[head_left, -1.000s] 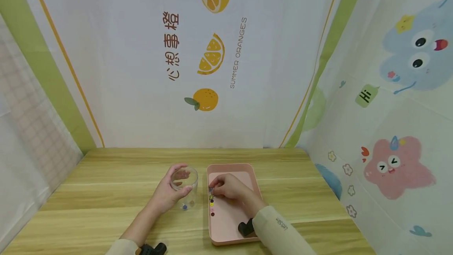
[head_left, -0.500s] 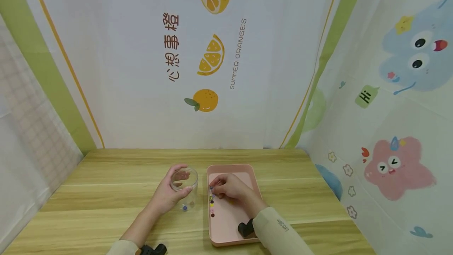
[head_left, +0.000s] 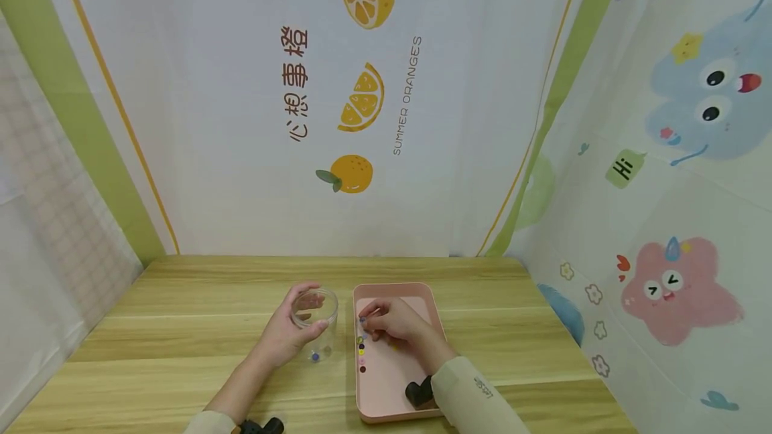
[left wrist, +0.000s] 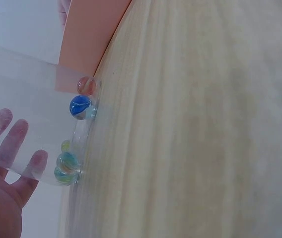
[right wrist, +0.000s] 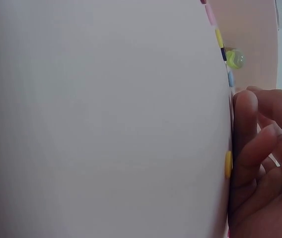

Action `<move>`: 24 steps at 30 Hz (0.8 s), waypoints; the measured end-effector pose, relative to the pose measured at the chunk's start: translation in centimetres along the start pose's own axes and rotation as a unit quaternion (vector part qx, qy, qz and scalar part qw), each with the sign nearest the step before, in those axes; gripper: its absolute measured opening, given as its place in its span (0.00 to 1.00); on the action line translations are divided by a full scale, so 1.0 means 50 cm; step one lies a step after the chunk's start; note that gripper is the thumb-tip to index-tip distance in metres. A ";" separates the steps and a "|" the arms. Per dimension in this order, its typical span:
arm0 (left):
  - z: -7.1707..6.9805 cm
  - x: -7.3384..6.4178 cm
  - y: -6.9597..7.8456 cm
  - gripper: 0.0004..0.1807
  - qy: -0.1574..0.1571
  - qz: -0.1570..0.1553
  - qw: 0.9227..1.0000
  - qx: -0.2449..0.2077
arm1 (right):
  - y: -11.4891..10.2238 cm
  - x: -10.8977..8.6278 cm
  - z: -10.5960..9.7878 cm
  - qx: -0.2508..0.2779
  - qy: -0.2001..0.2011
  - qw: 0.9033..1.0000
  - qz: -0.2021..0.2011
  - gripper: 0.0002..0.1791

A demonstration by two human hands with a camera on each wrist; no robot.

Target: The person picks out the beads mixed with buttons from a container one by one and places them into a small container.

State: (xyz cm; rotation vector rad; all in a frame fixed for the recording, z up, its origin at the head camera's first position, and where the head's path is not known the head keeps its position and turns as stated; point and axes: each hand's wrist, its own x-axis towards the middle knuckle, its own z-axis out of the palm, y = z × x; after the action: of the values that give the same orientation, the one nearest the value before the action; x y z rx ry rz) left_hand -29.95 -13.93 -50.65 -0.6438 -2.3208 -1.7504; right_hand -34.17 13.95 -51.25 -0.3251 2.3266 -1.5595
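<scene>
My left hand (head_left: 288,333) grips a clear jar (head_left: 322,333) that stands upright on the table left of the tray. Several glass marbles lie at its bottom, among them a blue marble (left wrist: 80,106) and a reddish marble (left wrist: 86,86). Over the left side of the pink tray (head_left: 386,400), my right hand (head_left: 395,320) pinches a small blue marble (head_left: 362,319) between thumb and fingertips; the right wrist view hides it. Close to these fingers lies a yellow-green marble (right wrist: 235,58). Thin coloured buttons, including a yellow button (right wrist: 219,37) and a pink button (right wrist: 210,15), form a row along the tray's left side.
Another yellow button (right wrist: 228,164) lies on the tray floor below the right hand. The wooden table (head_left: 199,313) ends at a white printed cloth (head_left: 241,206) behind, with a second printed cloth (head_left: 603,220) on the right.
The right fingertips have risen slightly with the blue marble, away from the button row. The yellow button under the right hand has come into sight. The left hand and jar stay put.
</scene>
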 end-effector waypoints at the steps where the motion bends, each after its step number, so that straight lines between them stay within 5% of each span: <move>1: 0.000 0.000 0.000 0.40 0.001 0.001 1.000 0.000 | 0.000 0.000 0.000 -0.001 0.000 1.000 0.000 0.09; 24: 0.001 0.001 0.002 0.39 0.004 0.004 1.000 -0.004 | -0.002 0.001 -0.001 0.003 -0.006 1.000 -0.001 0.09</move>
State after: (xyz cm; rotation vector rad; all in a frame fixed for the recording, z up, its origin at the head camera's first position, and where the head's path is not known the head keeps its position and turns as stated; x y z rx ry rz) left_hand -29.95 -13.82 -50.53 -0.6444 -2.3040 -1.7573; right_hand -34.23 13.94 -51.13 -0.3343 2.3126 -1.5594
